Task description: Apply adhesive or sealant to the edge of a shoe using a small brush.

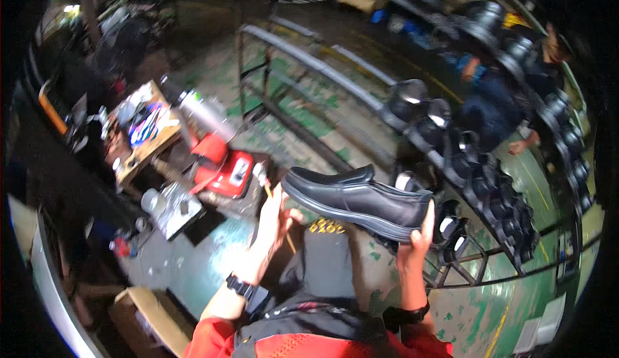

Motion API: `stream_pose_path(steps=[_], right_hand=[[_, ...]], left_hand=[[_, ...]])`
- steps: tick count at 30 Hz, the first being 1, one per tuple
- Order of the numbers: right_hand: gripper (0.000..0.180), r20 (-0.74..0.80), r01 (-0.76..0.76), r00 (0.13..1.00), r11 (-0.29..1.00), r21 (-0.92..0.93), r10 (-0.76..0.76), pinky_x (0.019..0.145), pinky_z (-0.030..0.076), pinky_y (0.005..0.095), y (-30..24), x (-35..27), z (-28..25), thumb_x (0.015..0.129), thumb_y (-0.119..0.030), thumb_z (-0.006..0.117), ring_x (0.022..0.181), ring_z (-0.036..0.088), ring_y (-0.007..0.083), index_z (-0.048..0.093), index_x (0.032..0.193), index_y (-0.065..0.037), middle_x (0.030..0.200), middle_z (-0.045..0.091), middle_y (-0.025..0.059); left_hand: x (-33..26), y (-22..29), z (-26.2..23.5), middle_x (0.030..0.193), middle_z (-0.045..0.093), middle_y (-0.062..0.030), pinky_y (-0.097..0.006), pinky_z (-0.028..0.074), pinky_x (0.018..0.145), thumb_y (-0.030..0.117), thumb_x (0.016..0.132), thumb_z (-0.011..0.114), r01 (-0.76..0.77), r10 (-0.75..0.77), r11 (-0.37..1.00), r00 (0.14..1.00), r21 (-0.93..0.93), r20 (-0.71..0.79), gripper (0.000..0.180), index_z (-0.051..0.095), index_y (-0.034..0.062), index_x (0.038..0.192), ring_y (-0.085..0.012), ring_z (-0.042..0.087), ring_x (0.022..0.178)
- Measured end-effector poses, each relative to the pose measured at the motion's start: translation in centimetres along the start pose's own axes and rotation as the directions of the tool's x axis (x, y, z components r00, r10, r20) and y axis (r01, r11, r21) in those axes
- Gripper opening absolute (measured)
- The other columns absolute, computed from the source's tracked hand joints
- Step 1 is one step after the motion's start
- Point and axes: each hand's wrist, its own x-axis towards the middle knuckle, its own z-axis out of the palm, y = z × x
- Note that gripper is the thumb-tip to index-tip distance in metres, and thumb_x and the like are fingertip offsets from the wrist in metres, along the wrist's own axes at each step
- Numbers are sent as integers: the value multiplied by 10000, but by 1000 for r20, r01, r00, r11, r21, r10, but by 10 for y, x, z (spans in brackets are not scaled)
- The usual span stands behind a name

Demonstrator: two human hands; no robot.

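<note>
A black slip-on shoe (361,197) is held up level in front of me, its toe to the left and its heel to the right. My right hand (416,235) is closed on the heel end, with the fingers up along the back. At the toe, my left hand (274,219) grips a thin brush-like stick (268,190) with a whitish tip. Its fingertips reach the toe; whether they bear the shoe's weight I cannot tell.
Metal racks (451,148) with rows of black shoes run along the right, with another person (493,110) behind. On the left stand a red container (222,172), a cluttered small table (145,132) and a cardboard box (151,316).
</note>
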Motion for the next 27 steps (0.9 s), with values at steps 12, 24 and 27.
stream_pose_path(steps=[12,24,27], right_hand=[[769,353,-524,793,851,-18,496,1031,349,410,152,48,81,760,-205,570,1253,403,256,228,1431,-50,1378,365,120],[718,558,-513,695,856,-56,453,1005,372,345,208,134,153,767,-128,544,1266,389,213,264,1422,-36,1417,340,100],[721,566,-497,675,859,-126,473,1009,367,337,206,149,167,764,-124,559,1263,394,213,270,1418,-31,1413,349,96]], left_hand=[[40,3,-127,987,647,-69,-168,266,309,397,901,557,-35,-53,946,964,-324,-260,365,534,71,1065,-238,677,818],[103,17,-148,1052,623,-83,-157,305,346,437,934,475,-183,60,932,929,-312,-365,424,516,78,1155,-174,647,821],[108,18,-144,1065,620,-79,-156,302,346,468,932,457,-193,38,915,915,-355,-401,452,507,85,1167,-165,645,814]])
